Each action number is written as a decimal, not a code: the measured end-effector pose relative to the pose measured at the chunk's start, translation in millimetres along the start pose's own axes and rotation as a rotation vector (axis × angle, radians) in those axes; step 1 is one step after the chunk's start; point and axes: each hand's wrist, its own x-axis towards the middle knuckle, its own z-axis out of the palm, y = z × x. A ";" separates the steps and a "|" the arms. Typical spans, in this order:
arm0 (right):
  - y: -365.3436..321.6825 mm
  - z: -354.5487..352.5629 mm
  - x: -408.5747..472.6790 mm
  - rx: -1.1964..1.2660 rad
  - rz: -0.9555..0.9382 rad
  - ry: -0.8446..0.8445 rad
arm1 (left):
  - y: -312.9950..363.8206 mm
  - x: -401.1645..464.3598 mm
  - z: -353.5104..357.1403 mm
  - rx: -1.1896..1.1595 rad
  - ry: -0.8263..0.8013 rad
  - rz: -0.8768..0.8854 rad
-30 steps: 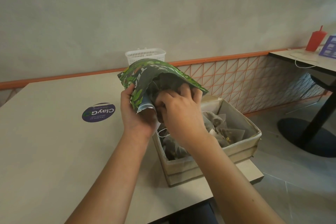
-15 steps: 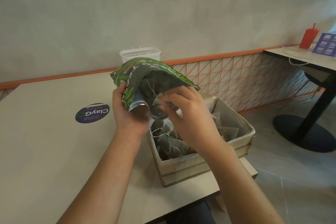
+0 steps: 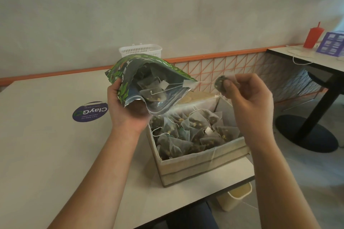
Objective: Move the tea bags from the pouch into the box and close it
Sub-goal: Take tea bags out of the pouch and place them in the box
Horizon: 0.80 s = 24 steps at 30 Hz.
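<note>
We're partway thru, by the look of it: the box (image 3: 195,165) below our right hand (image 3: 249,98) is approx full of tea bags (image 3: 193,132), but its lid isn't shut, and more bags show inside the pouch (image 3: 149,83). Left hand (image 3: 126,111) grips the pouch at its lower edge, fingers curled under, mouth tilted toward the box. Right fingers (image 3: 228,84) pinch one tea bag (image 3: 220,83) up above the box; its string runs back w/ a tag (image 3: 189,84) toward the pouch mouth. Bags are sheer mesh pyramids, dark leaf w/ yellow bits. Box sits at the bench (image 3: 46,145) edge.
</note>
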 end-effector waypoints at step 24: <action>16.1 8.0 -12.0 -0.618 0.188 -0.618 | 0.7 1.9 -4.4 0.007 0.040 -0.009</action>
